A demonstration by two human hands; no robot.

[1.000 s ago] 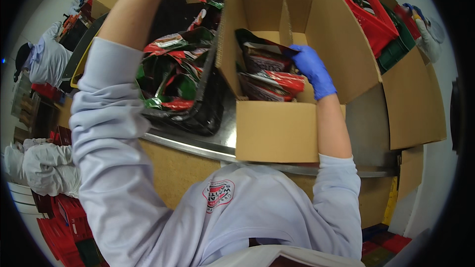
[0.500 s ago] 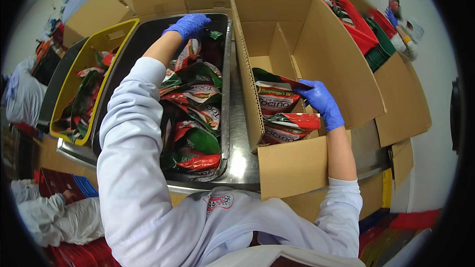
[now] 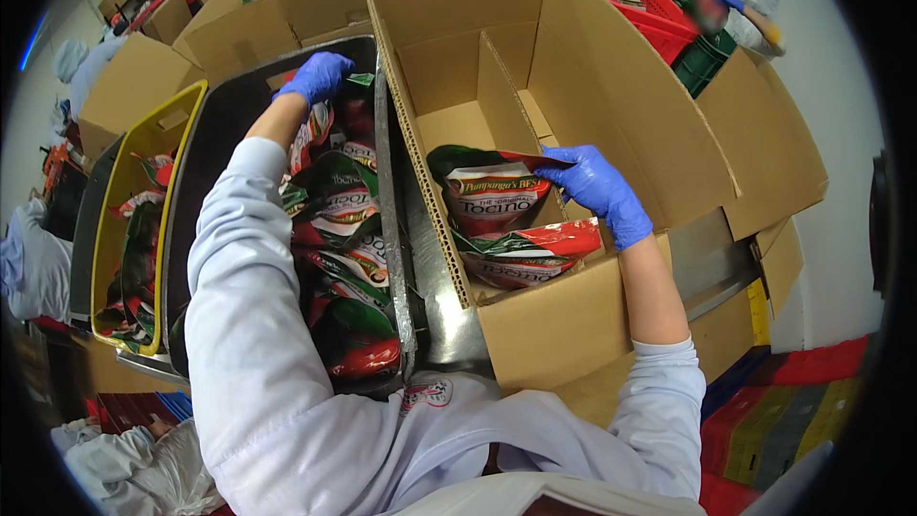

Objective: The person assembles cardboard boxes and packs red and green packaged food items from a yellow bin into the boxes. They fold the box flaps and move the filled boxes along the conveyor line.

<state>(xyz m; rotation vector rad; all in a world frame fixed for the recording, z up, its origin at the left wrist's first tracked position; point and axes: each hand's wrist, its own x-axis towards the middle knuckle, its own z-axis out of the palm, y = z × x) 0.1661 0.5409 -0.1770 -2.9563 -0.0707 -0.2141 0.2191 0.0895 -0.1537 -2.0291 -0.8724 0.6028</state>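
My blue-gloved left hand (image 3: pixel 312 81) is at the far end of the black tray (image 3: pixel 225 128), fingers curled down among red-and-green pouches (image 3: pixel 325 201); what they grip is hidden. My blue-gloved right hand (image 3: pixel 597 191) pinches the top of an upright red, green and white pouch (image 3: pixel 492 201) in the divided cardboard box (image 3: pixel 621 86). A second pouch (image 3: pixel 516 268) lies nearer me in the same compartment, while the back of the box shows bare cardboard around the divider (image 3: pixel 501 96).
A yellow crate (image 3: pixel 117 220) of pouches stands left of the tray on the steel table (image 3: pixel 435 315). Cardboard boxes (image 3: pixel 239 38), red crates (image 3: pixel 650 19) and a green crate (image 3: pixel 707 62) line the back and right. Co-workers in white (image 3: pixel 38 258) (image 3: pixel 755 24) work at both sides.
My left hand has come down from the top edge of the view into the far end of the tray. My right hand stays on the pouch. My view has shifted, showing more surrounding crates.
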